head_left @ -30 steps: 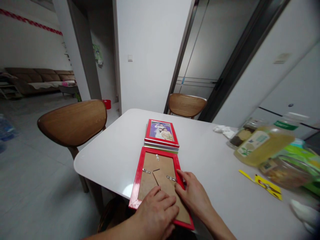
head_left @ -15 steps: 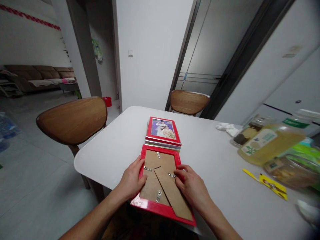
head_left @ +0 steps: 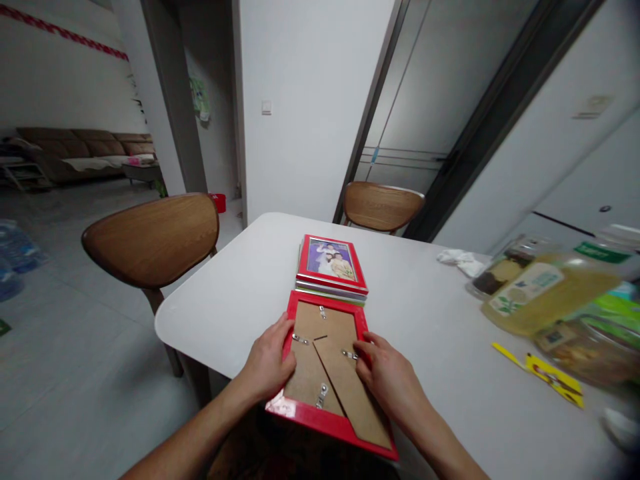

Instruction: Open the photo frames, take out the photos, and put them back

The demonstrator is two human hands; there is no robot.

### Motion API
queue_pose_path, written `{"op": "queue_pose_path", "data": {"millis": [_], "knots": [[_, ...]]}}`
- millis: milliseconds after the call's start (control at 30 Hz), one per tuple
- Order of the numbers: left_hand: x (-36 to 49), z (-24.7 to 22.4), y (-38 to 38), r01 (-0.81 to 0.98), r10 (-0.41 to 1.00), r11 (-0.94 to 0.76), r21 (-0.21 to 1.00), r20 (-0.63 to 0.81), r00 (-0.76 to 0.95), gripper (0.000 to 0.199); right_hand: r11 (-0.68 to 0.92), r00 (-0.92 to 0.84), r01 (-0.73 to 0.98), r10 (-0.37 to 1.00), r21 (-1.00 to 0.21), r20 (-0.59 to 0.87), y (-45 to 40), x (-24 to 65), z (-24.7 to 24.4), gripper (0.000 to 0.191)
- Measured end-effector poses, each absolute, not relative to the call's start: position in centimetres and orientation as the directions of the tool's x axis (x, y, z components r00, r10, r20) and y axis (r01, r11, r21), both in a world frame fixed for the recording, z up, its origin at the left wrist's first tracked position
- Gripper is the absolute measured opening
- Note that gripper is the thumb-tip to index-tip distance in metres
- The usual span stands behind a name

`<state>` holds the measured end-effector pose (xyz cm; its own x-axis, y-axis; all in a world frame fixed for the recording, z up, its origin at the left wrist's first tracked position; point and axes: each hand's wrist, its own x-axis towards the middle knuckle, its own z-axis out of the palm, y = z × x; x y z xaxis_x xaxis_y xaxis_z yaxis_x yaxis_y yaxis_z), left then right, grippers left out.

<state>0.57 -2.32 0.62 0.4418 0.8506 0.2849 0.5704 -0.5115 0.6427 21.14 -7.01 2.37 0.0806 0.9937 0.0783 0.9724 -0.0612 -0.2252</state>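
A red picture frame (head_left: 320, 415) lies back side up at the table's near edge, tilted toward me. Its brown backing board (head_left: 305, 373) carries several metal clips and a slanted easel stand (head_left: 357, 403). My left hand (head_left: 270, 360) grips the left side, thumb over the backing and fingers at the outer edge. On the right side, my right hand (head_left: 387, 370) is closed on the rim, fingertips beside the right clip (head_left: 349, 354). Just beyond lies a stack of frames (head_left: 332, 263), the top one red with a photo of people facing up.
On the white table (head_left: 425, 320) at right are a bottle of yellow liquid (head_left: 550, 287), jars, a clear food container (head_left: 590, 347), a yellow packet (head_left: 554, 379) and crumpled tissue (head_left: 461, 261). Wooden chairs stand at left (head_left: 155, 243) and at the far side (head_left: 383, 207).
The whole view has shifted slightly, so everything appears a little further right. Both hands keep the same hold on the red picture frame.
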Motion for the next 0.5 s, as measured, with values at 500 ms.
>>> {"op": "queue_pose_path", "data": {"millis": [500], "knots": [[0.7,-0.3,-2.4,0.591,0.876,-0.475,0.652,0.29,0.384,0.057,0.121,-0.059,0.964,0.965,-0.237,0.254,-5.8,17.8,2.4,0.03]]}}
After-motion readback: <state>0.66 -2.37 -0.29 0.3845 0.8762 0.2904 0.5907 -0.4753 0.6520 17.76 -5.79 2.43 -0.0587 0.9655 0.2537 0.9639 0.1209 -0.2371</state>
